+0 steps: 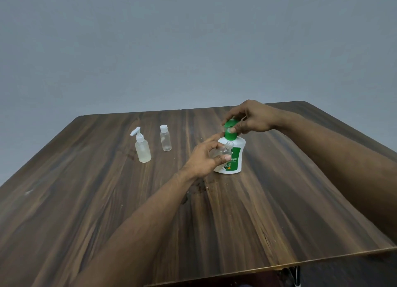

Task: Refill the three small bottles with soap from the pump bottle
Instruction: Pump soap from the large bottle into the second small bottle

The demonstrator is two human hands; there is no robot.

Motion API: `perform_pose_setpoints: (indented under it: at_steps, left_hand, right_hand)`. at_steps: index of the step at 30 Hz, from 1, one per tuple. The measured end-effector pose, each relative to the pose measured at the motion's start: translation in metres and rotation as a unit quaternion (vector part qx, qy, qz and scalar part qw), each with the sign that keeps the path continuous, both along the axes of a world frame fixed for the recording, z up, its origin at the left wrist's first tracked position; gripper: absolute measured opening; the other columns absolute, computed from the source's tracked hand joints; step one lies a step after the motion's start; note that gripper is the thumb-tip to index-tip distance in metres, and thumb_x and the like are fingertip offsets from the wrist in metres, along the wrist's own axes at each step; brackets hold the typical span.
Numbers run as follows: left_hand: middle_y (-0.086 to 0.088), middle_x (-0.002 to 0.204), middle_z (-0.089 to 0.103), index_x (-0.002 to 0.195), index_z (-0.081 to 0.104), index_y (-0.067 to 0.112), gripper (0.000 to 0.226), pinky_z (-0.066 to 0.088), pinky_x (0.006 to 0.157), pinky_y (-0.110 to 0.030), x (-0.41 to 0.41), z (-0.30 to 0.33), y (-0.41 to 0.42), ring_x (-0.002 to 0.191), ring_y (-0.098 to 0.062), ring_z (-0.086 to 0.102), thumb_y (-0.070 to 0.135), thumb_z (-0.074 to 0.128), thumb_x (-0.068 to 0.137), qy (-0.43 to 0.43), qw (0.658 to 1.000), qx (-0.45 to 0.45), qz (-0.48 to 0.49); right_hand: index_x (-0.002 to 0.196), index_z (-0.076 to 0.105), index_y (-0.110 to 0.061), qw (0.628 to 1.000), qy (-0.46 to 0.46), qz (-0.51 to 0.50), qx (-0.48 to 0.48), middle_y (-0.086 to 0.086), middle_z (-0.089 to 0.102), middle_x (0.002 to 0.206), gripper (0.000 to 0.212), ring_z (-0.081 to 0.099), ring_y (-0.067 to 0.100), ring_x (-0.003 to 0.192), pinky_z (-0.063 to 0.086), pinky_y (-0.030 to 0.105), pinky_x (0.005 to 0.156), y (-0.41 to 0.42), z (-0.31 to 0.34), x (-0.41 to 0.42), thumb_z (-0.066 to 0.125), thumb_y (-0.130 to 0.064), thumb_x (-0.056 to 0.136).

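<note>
From my remote seat I see 1 dark brown wood-grain laminate table [90,200] with rounded far corners, its streaked surface spreading out under and around both hands. Pale scuffs and small specks mark it left of the hands and just nearer than them. Its light edge banding runs along the near side, below the right forearm. Beyond the hands, a plain grey-blue matte wall [171,39] fills the whole upper view, evenly and softly lit. Under the table's near edge lies a dark floor [343,271], too dim to make out.
</note>
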State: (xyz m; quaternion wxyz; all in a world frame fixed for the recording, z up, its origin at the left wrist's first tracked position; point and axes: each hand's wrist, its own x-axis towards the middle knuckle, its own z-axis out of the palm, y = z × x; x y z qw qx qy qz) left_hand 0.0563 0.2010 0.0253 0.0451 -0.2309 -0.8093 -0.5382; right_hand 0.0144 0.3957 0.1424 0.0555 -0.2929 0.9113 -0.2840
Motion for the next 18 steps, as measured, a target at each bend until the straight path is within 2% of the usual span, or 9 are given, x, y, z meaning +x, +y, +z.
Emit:
perform_pose_setpoints:
  at_steps: [3, 7, 10, 12, 15, 18]
  left_hand:
    - [0.002, 0.148, 0.048, 0.101, 0.072, 0.001, 0.022, 0.035, 0.114, -0.048, -0.003, 0.001, 0.000, 0.134, -0.018, 0.049, 0.012, 0.077, 0.083, -0.015, 1.000, 0.006, 0.006]
    - [0.005, 0.146, 0.050, 0.099, 0.072, 0.000, 0.020, 0.035, 0.114, -0.047, -0.006, 0.003, -0.001, 0.131, -0.016, 0.051, 0.010, 0.077, 0.082, -0.029, 0.999, 0.014, -0.006]
    - [0.003, 0.147, 0.049, 0.099, 0.072, 0.002, 0.018, 0.035, 0.115, -0.047, -0.008, 0.006, -0.004, 0.132, -0.016, 0.050, 0.010, 0.076, 0.083, -0.033, 0.999, 0.003, -0.016]
    - [0.002, 0.147, 0.049, 0.097, 0.072, 0.005, 0.014, 0.035, 0.115, -0.046, -0.008, 0.008, -0.005, 0.132, -0.016, 0.051, 0.009, 0.075, 0.084, -0.039, 0.999, 0.003, -0.026]
    - [0.005, 0.149, 0.047, 0.095, 0.072, 0.014, 0.013, 0.037, 0.115, -0.042, -0.006, 0.009, -0.006, 0.131, -0.015, 0.051, 0.010, 0.075, 0.084, -0.050, 0.998, 0.008, -0.036]
    - [0.009, 0.146, 0.047, 0.096, 0.072, 0.013, 0.013, 0.036, 0.114, -0.038, -0.006, 0.008, -0.006, 0.130, -0.012, 0.050, 0.010, 0.075, 0.084, -0.047, 0.998, 0.015, -0.043]
  right_hand:
    - [0.106, 0.070, -0.021, 0.999, -0.049, 0.001, -0.009, 0.017, 0.072, 0.105, 0.020, 0.070, 0.025, 0.087, 0.061, 0.025, 0.069, 0.001, 0.003, -0.003, 0.073, -0.007, 0.091]
    - [0.096, 0.069, -0.021, 0.997, -0.061, 0.032, 0.028, 0.020, 0.070, 0.105, 0.031, 0.068, 0.020, 0.082, 0.061, 0.029, 0.071, -0.001, 0.009, -0.008, 0.063, 0.010, 0.091]
    - [0.089, 0.069, -0.020, 0.995, -0.052, 0.047, 0.064, 0.010, 0.071, 0.097, 0.042, 0.070, 0.021, 0.082, 0.061, 0.037, 0.077, -0.005, 0.013, -0.013, 0.051, 0.018, 0.088]
    - [0.086, 0.070, -0.021, 0.993, -0.049, 0.058, 0.087, -0.002, 0.071, 0.091, 0.045, 0.071, 0.016, 0.082, 0.061, 0.036, 0.077, -0.006, 0.016, -0.015, 0.049, 0.019, 0.087]
    - [0.092, 0.073, -0.027, 0.993, -0.057, 0.055, 0.087, -0.014, 0.073, 0.091, 0.051, 0.070, 0.010, 0.086, 0.061, 0.030, 0.076, -0.002, 0.017, -0.013, 0.049, 0.018, 0.088]
    - [0.112, 0.070, -0.033, 0.995, -0.079, 0.042, 0.049, -0.005, 0.071, 0.113, 0.057, 0.069, 0.009, 0.097, 0.062, 0.033, 0.082, 0.006, 0.013, -0.008, 0.050, 0.015, 0.090]
